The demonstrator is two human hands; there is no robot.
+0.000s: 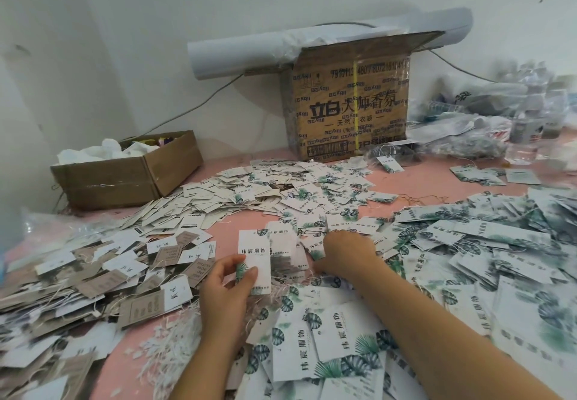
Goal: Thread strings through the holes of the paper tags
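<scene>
Nearest us: leaf-printed tags (pixel 340 346) heaped on the pink surface (pixel 421 181), with loose white strings (pixel 175 340) just left of them. Left hand (pixel 229 290): fingers (pixel 226 267) and thumb pinch a white tag (pixel 254 256), held upright; its print ends in "服饰". Right hand (pixel 346 254): palm down on the heap, fingers bent into it; we cannot tell whether they grip anything. Small open box (pixel 125 178), far left: crumpled white material and a few coloured items inside. Large carton (pixel 349 109) at the wall: we read "立白" and "大师香氛". White paper roll (pixel 249 53) lies on top of it.
</scene>
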